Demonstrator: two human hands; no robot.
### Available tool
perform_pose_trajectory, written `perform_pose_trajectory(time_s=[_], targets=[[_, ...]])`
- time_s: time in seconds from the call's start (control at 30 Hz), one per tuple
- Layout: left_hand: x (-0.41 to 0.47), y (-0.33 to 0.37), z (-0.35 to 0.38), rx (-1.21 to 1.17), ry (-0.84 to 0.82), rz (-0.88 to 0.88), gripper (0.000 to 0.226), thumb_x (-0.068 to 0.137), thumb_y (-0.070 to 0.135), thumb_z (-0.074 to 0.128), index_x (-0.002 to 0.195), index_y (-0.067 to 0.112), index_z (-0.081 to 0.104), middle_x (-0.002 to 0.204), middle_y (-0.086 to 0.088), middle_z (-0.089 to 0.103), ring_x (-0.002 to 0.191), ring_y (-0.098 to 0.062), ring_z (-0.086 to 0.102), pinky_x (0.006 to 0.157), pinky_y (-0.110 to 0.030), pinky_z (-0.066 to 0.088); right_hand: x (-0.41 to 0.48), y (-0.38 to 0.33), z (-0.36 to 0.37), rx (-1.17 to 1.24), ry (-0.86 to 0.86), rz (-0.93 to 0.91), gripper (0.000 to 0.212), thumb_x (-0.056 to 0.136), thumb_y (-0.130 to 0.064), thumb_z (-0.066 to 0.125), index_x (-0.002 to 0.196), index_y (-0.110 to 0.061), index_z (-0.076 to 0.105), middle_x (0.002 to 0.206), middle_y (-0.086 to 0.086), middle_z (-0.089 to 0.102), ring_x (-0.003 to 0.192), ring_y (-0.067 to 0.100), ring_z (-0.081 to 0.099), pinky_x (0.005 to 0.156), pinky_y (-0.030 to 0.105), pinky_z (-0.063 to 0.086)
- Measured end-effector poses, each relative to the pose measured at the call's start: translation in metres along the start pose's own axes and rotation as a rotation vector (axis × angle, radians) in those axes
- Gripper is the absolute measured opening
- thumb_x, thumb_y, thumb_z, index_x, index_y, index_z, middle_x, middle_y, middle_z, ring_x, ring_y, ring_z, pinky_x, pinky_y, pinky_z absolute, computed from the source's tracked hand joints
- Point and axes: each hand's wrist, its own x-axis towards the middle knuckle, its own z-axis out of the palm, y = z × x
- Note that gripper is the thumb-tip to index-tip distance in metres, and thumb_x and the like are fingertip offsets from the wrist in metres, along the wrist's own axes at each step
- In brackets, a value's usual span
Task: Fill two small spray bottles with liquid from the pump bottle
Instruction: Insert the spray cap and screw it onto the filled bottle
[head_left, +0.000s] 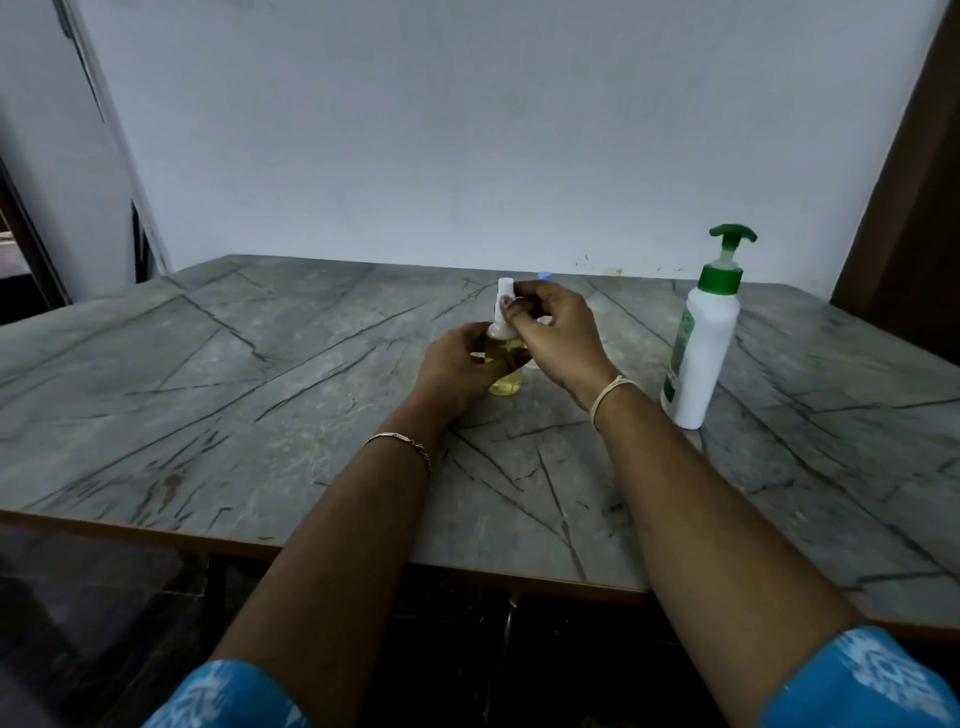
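One small spray bottle (505, 383), holding yellow liquid, stands mid-counter (260, 395); a second cannot be made out. One white pump bottle (701, 353) stands upright to the right, well apart. The left grip (457, 364) curls round the spray bottle's body. The right grip (561, 338) pinches its white spray top (504, 297).

Head-worn view, downward over table (260, 415)

A grey marble-patterned table (260, 415) with dark veins fills the middle of my view. Behind it a pale wall (467, 130) spans the top. A brown wooden panel (919, 208) runs down the upper right.
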Motion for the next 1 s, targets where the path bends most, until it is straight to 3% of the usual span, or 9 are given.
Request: perform_pose_trajectory(time_s=[0.1, 0.33, 0.5, 0.63, 0.8, 0.87, 1.0], targets=[[-0.0008, 0.0009, 0.0003, -0.003, 0.007, -0.007, 0.043, 0.078, 0.033, 0.074, 0.116, 0.015, 0.063, 0.107, 0.001, 0.069, 0.096, -0.010, 0.063, 0.084, -0.023, 0.048, -0.0006, -0.0015, -0.0003, 0.010, 0.006, 0.020, 0.021, 0.091, -0.021, 0.063, 0.111, -0.014, 0.067, 0.099, -0.003, 0.068, 0.095, 0.009, 0.062, 0.079, 0.017, 0.046], [-0.0020, 0.0024, -0.0003, 0.010, 0.024, -0.023, 0.044, 0.076, 0.035, 0.075, 0.115, 0.019, 0.063, 0.105, 0.003, 0.069, 0.095, -0.009, 0.063, 0.086, -0.025, 0.049, -0.0009, 0.0011, 0.0017, -0.025, 0.128, 0.037, 0.030, 0.075, -0.031, 0.079, 0.097, -0.015, 0.065, 0.089, -0.003, 0.069, 0.083, 0.009, 0.064, 0.075, 0.028, 0.054], [-0.0025, 0.0025, 0.0005, 0.015, 0.046, -0.016, 0.045, 0.075, 0.038, 0.076, 0.114, 0.018, 0.064, 0.104, 0.003, 0.070, 0.093, -0.008, 0.064, 0.086, -0.027, 0.051, -0.0015, 0.0009, 0.0028, 0.111, -0.021, 0.119, 0.033, 0.090, -0.034, 0.063, 0.117, -0.015, 0.062, 0.111, 0.000, 0.066, 0.103, 0.013, 0.062, 0.094, 0.037, 0.051], [-0.0020, 0.0016, 0.0019, 0.049, 0.040, -0.015, 0.045, 0.077, 0.032, 0.075, 0.118, 0.018, 0.062, 0.107, 0.002, 0.068, 0.094, -0.007, 0.061, 0.082, -0.022, 0.046, -0.0054, -0.0002, 0.0065, 0.068, -0.043, 0.111, 0.027, 0.091, -0.019, 0.062, 0.118, -0.013, 0.062, 0.109, 0.003, 0.068, 0.100, 0.013, 0.064, 0.094, 0.034, 0.051], [-0.0001, 0.0011, 0.0013, 0.040, 0.043, -0.027, 0.047, 0.075, 0.033, 0.076, 0.118, 0.017, 0.063, 0.107, 0.001, 0.069, 0.096, -0.008, 0.062, 0.089, -0.027, 0.049, -0.0092, 0.0008, 0.0018, -0.020, 0.054, 0.056, 0.029, 0.082, -0.021, 0.074, 0.108, -0.017, 0.064, 0.096, -0.005, 0.068, 0.088, 0.003, 0.062, 0.075, 0.018, 0.050], [0.0001, 0.0006, 0.0020, 0.021, 0.041, -0.034, 0.049, 0.074, 0.038, 0.077, 0.117, 0.017, 0.064, 0.106, 0.002, 0.070, 0.096, -0.007, 0.063, 0.089, -0.029, 0.051, -0.0095, -0.0013, -0.0004, 0.031, 0.071, 0.061, 0.026, 0.085, -0.021, 0.070, 0.109, -0.016, 0.064, 0.096, -0.006, 0.067, 0.089, 0.003, 0.061, 0.079, 0.021, 0.050], [-0.0001, 0.0005, 0.0014, 0.014, 0.034, -0.035, 0.048, 0.074, 0.036, 0.077, 0.117, 0.017, 0.064, 0.106, 0.001, 0.070, 0.098, -0.010, 0.064, 0.092, -0.033, 0.051, -0.0079, -0.0031, 0.0031, 0.047, 0.004, 0.042, 0.031, 0.093, -0.016, 0.059, 0.123, -0.012, 0.060, 0.119, 0.000, 0.062, 0.112, 0.011, 0.054, 0.099, 0.030, 0.044]])
